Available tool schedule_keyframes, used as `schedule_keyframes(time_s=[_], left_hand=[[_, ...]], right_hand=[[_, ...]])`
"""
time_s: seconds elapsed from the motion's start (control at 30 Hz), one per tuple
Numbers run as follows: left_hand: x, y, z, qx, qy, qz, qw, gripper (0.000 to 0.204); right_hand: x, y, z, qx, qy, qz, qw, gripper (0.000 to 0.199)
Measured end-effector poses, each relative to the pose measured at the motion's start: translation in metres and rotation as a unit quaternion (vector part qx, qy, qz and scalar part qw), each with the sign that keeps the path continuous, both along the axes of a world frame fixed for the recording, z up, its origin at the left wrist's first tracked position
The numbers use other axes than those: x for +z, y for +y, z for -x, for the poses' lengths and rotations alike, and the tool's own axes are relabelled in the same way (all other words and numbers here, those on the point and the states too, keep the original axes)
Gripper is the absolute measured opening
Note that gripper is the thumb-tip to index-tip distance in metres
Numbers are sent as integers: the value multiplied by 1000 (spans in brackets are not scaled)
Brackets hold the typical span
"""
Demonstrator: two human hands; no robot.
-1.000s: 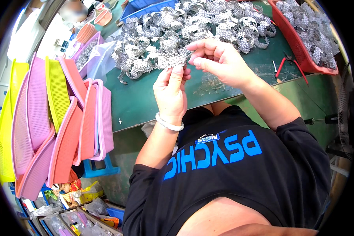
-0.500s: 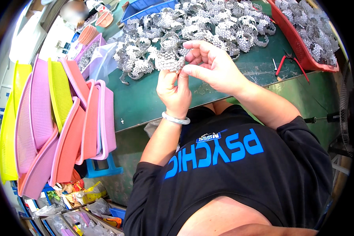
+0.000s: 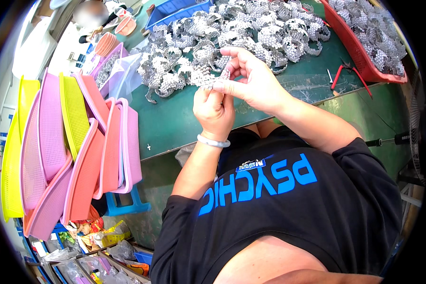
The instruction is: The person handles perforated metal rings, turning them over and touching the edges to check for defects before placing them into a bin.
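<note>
The left hand and the right hand meet above the near edge of the green table, both pinching one silver mesh piece. The left hand grips the piece from below with fingers curled; a pale bangle sits on its wrist. The right hand grips the piece's right end between thumb and fingers, index finger extended over the top. The piece is held clear of the table, just in front of the pile of similar silver pieces that lies beyond both hands. Right of the right hand, red-handled pliers lie on the table, beside a red tray filled with more silver pieces. Left of the left hand, pink and yellow baskets stand on edge against the table. A blue bin sits beyond the pile.
</note>
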State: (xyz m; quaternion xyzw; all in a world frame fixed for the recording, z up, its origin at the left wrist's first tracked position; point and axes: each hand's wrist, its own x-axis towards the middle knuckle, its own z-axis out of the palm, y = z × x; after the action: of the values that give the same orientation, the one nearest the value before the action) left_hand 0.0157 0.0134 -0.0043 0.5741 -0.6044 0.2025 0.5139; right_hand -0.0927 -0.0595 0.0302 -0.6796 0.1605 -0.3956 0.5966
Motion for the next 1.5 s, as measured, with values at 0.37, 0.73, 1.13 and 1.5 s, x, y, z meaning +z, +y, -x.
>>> schedule_keyframes(time_s=[0.37,0.73,1.13,1.5], left_hand=[[0,-1,1,2,-46,-7,999,22],[0,2,2,-10,-44,-51,998,24],[-11,13,4,-117,96,-117,981,27],[1,17,-3,-313,532,-167,769,50]], right_hand=[[1,-8,4,89,-60,-132,985,61],[-9,-13,4,119,-87,-196,970,57],[-23,-25,8,173,-141,-297,928,52],[-31,-29,8,223,-173,-310,908,54]])
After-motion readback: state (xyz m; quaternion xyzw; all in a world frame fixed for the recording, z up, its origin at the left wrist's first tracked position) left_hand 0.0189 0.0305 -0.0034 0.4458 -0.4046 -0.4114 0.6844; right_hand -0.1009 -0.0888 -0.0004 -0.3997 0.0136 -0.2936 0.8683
